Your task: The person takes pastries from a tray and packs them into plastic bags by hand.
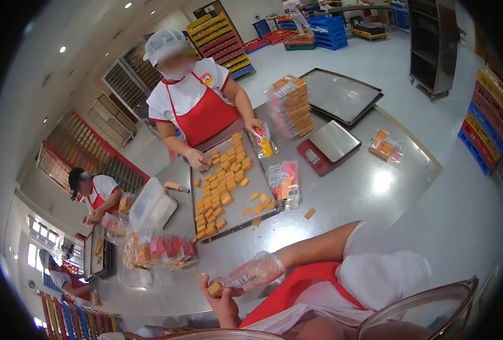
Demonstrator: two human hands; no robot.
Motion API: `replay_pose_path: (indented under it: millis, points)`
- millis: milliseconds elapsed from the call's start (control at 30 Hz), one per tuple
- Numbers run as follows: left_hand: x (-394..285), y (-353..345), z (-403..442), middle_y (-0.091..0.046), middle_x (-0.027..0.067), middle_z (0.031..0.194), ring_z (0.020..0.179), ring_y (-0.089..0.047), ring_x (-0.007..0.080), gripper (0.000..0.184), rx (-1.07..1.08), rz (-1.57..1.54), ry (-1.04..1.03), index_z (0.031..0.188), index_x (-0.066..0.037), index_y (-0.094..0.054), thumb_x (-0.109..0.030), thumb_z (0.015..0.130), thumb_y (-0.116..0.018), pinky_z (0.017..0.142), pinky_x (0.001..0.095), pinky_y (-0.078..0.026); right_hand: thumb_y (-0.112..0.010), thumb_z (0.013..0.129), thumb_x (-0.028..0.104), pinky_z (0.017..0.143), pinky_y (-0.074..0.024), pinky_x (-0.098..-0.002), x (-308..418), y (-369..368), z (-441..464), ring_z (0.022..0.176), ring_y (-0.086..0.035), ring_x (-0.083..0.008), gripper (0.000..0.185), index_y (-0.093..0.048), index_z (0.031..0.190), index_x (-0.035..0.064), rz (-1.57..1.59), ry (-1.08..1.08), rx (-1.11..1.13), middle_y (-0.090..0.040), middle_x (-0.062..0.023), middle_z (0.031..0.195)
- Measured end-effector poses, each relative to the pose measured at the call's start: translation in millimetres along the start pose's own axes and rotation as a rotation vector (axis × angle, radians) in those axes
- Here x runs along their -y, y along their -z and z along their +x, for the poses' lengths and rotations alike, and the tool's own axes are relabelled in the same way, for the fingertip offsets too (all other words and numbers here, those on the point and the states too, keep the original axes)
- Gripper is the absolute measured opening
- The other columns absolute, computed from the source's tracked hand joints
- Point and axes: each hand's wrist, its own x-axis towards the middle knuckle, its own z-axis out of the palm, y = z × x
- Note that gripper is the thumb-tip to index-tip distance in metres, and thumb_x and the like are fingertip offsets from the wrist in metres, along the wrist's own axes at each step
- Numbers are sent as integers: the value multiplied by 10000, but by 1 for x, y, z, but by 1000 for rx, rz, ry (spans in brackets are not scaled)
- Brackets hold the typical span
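Note:
My left hand (pixel 224 303) is bent around a small golden-brown cake piece (pixel 214 289) at the mouth of a clear plastic bag. My right hand (pixel 269 265), in a clear glove, is closed on the printed plastic bag (pixel 244 279); its fingers are partly hidden behind the film. Both hands are close together in front of my red apron (pixel 288 292). Beyond them lies a metal tray (pixel 244 225) with many cut cake pieces (pixel 220 190). A filled pack (pixel 284 184) sits beside the tray, and a loose piece (pixel 310 213) lies on the table.
Across the steel table (pixel 342 198), a co-worker's gloved hand (pixel 197 159) touches the tray's pieces, and their other hand holds a bag (pixel 264 141). Stacked packs (pixel 291 107), a scale (pixel 329 147), a flat tray (pixel 342 93), a white tub (pixel 152 205) and piled packs (pixel 158 247) stand around.

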Motion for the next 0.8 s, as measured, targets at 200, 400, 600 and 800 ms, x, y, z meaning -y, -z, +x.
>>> replay_pose_path:
  millis: [200,400,600,800]
  points:
    - [-3,13,9,-483,73,985,869,-506,174,794,63,139,150,1321,-110,-246,-133,647,-665,769,277,-441,-386,889,378,817,-438,-292,-34,1,5,969,-553,-244,474,-382,1252,75,376,-336,115,-528,-112,1091]
    - [-5,8,27,-386,123,1253,1140,-392,226,905,140,68,123,1366,-108,-155,-208,667,-721,925,330,-355,-550,809,404,734,-493,-438,-17,21,3,910,-564,-275,506,-452,1164,57,1174,-458,-305,-542,-133,1053]
    - [3,10,34,-306,111,1338,1172,-347,157,797,207,112,215,1379,-85,-83,-95,776,-604,953,273,-305,-466,861,384,782,-476,-472,-6,21,8,1065,-493,-293,542,-346,1257,34,1112,-434,-308,-464,-156,1192]
    - [5,9,29,-312,106,1338,1175,-351,159,644,183,-103,317,1374,-65,-105,-122,861,-491,959,274,-298,-450,878,347,810,-466,-425,-18,24,0,1106,-453,-308,494,-344,1244,33,1106,-473,-257,-426,-162,1227]
